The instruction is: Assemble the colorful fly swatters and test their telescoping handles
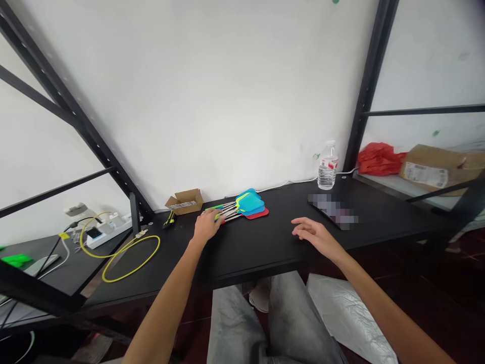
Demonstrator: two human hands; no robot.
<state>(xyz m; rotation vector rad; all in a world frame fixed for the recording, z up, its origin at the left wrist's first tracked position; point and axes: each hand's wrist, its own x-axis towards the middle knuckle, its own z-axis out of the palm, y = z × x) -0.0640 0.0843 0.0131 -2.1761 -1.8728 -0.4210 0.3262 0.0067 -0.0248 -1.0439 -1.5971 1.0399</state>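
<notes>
Several fly swatters (250,202) lie in a fanned stack on the black table. Their blue, yellow-green and red mesh heads point right, and their thin metal shafts run left. My left hand (207,224) is closed over the handle ends, which its fingers partly hide. Over the table to the right, my right hand (311,234) holds nothing, its fingers loosely bent and apart. The nearest thing to it is a dark flat object (333,211), its surface blurred out.
An open cardboard box (185,202) and a small black-and-yellow item (169,219) are left of the swatters. A yellow cable (157,253) loops beside a white power strip (109,230). A water bottle (327,167) stands at the back right. Black metal posts frame the table.
</notes>
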